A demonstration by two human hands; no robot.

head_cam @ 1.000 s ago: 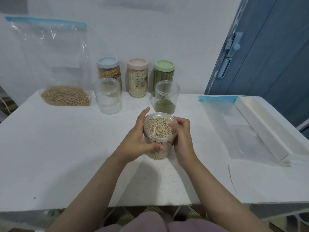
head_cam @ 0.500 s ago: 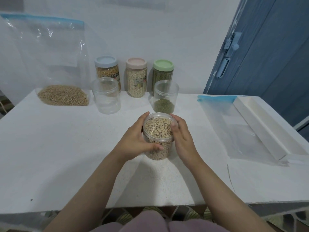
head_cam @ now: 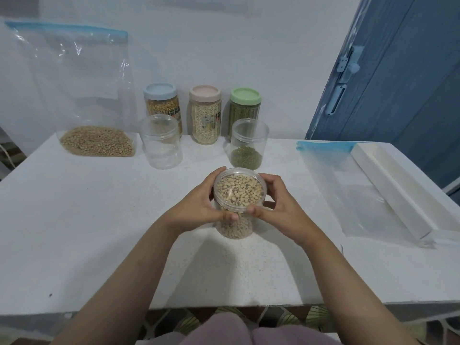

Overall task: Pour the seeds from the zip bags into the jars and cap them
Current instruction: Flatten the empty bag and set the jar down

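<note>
Our left hand (head_cam: pixel 199 207) and right hand (head_cam: pixel 281 207) wrap a clear plastic jar of pale speckled beans (head_cam: pixel 238 192) (its clear lid seemingly on); fingers hide its middle.

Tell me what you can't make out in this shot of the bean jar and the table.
- Head view: whether the bean jar has a clear lid on; glare hides it.
- Left hand and right hand cover its sides.
- Printed labels on the three capped jars: too small.
- Table underside: out of view.
</note>
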